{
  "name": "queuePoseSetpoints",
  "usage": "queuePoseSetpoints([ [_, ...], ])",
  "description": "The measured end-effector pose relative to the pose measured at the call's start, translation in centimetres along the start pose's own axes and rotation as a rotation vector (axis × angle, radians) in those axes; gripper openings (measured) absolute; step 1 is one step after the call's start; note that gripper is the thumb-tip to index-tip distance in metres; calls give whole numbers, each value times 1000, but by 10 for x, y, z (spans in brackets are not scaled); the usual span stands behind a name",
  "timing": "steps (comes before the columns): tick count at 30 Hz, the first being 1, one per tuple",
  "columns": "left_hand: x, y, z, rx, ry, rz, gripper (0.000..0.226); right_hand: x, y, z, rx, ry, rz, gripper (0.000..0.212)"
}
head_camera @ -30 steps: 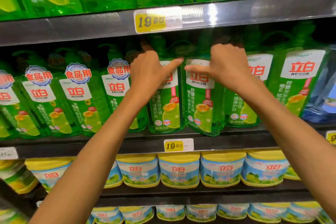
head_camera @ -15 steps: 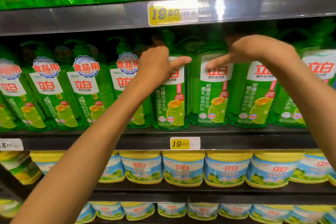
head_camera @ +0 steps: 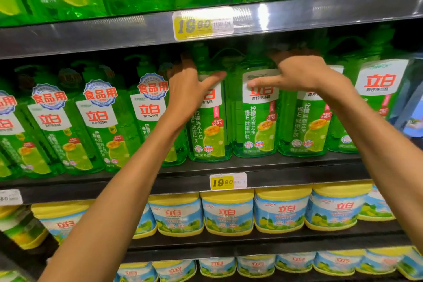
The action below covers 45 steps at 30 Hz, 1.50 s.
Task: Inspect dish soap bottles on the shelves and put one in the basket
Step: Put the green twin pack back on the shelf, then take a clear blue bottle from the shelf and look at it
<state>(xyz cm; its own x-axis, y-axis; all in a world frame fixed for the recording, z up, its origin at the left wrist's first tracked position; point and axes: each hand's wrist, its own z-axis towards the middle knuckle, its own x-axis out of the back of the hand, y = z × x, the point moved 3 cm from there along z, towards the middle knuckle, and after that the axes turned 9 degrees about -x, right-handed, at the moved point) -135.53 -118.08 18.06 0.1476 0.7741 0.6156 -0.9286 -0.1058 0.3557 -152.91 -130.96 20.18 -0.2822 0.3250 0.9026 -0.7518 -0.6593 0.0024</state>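
I see two green dish soap bottles side by side on the middle shelf [head_camera: 297, 167], right above the yellow price tag [head_camera: 227, 181]. My left hand [head_camera: 186, 89] grips the left bottle [head_camera: 209, 126] up high. My right hand [head_camera: 297, 73] grips the right bottle [head_camera: 256, 119] up high too. I should hold tight near the neck and tip one bottle out slowly, so the others do not fall.

Top price tag [head_camera: 202, 24]: 19.90
Lower price tag [head_camera: 227, 181]: 19.90
Green bottles [head_camera: 259, 119]: 立白, 99.9%
Blue badges [head_camera: 100, 93]: 食品用
Yellow tubs [head_camera: 229, 212]: 立白
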Motion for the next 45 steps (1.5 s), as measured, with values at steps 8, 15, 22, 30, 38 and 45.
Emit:
queuePoseSetpoints([
  [8,-3,10,-1,-24,37,105,59,1,1,-2,-12,1,24,111],
  [15,1,17,-15,-55,113,190,54,-6,-14,-28,-73,296,-216,80],
  [22,-46,78,-99,-309,265,57,50,-33,39,-112,-29,759,50,42],
  [30,-150,192,-121,-299,57,-379,35,-58,215,-167,-377,672,454,28],
  [38,-253,317,-93,-192,-42,-440,65,-23,302,-121,-256,484,638,56],
  [45,-306,342,-86,224,33,-290,80,-59,295,-80,-409,204,946,100],
])
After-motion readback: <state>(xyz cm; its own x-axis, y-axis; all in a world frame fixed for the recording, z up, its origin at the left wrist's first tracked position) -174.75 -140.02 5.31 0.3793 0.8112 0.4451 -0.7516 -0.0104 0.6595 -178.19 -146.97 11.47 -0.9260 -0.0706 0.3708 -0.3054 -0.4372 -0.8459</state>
